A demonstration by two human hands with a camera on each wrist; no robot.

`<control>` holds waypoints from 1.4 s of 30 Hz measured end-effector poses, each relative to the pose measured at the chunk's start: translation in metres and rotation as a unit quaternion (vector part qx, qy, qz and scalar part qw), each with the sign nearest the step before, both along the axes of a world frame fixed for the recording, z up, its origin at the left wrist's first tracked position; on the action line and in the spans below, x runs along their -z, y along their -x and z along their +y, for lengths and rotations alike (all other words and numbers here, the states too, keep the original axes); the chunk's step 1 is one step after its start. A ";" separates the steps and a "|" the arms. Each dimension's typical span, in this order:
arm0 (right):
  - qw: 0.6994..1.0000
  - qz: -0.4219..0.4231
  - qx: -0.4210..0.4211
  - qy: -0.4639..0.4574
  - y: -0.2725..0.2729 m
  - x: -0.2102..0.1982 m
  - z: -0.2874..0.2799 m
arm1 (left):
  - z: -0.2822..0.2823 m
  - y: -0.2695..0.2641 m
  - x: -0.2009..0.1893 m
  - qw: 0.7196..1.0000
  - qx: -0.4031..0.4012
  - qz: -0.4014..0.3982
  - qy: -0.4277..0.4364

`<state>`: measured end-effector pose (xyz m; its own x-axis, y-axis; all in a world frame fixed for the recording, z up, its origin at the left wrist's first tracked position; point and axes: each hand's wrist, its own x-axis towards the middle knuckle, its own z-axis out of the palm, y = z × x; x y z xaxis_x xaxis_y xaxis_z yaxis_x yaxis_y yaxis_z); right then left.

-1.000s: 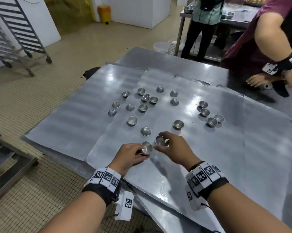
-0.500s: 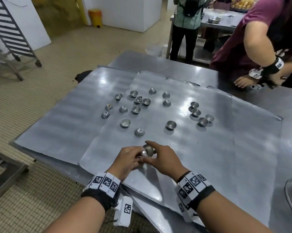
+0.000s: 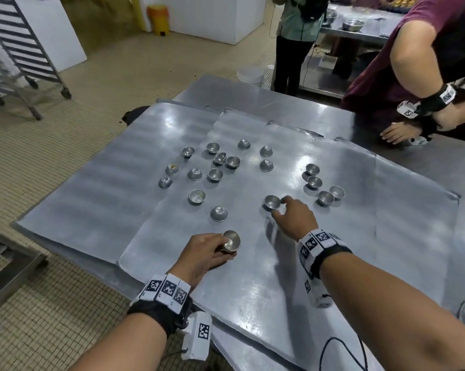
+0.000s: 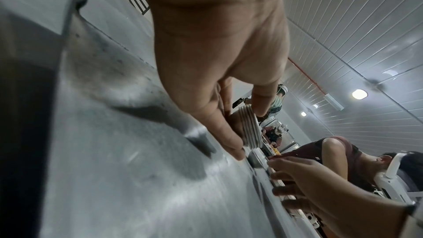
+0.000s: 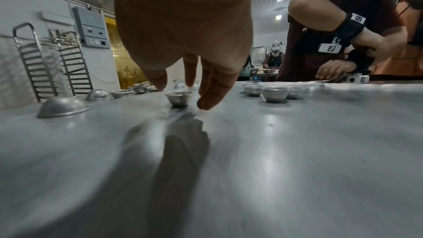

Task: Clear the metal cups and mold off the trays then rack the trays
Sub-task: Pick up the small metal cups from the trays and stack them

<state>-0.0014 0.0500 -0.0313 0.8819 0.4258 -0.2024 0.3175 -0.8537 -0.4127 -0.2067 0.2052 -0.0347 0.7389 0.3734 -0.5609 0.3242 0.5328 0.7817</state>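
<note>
Left hand (image 3: 204,253) pinches nested cup stack (image 3: 231,241) above top tray (image 3: 252,290) | right hand (image 3: 293,216) fingers spread, reaching upright cup (image 3: 272,202) (not gripped) | handling — light, rigid, slick; take by the rim.

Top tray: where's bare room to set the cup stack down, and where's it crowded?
Bare: the top tray's right part, beyond the four-cup cluster, and its near strip between the left hand holding the cup stack and right hand. Also the left tray's near-left area. Crowded: the far-centre scatter of cups.
</note>
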 end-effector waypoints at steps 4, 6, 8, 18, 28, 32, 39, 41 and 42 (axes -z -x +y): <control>0.999 0.017 -0.031 0.009 -0.022 -0.002 0.015 | 0.000 -0.004 -0.001 1.000 -0.005 0.008 0.001; 0.997 0.025 -0.067 0.030 -0.028 0.000 0.021 | 0.000 -0.004 -0.002 1.000 -0.006 0.011 0.002; 0.994 0.026 -0.094 0.053 -0.032 0.005 0.024 | 0.001 -0.004 -0.002 1.000 -0.008 0.013 0.002; 0.996 -0.008 -0.084 0.044 -0.012 0.016 0.020 | 0.004 0.000 -0.002 0.999 -0.007 0.032 -0.007; 0.976 0.046 -0.127 -0.169 0.081 -0.013 0.035 | 0.018 0.008 -0.008 0.999 -0.021 0.014 -0.025; 0.971 0.048 -0.167 -0.167 0.109 -0.017 0.046 | 0.023 0.012 -0.013 0.999 -0.038 -0.004 -0.001; 0.970 0.025 -0.190 -0.148 0.133 -0.011 0.066 | 0.035 0.025 -0.017 0.998 -0.057 0.002 -0.002; 0.970 0.039 -0.192 -0.147 0.136 -0.010 0.071 | 0.040 0.032 -0.017 0.998 -0.053 0.007 -0.025; 0.969 0.052 -0.185 -0.152 0.135 -0.009 0.073 | 0.044 0.035 -0.018 0.998 -0.053 0.010 -0.033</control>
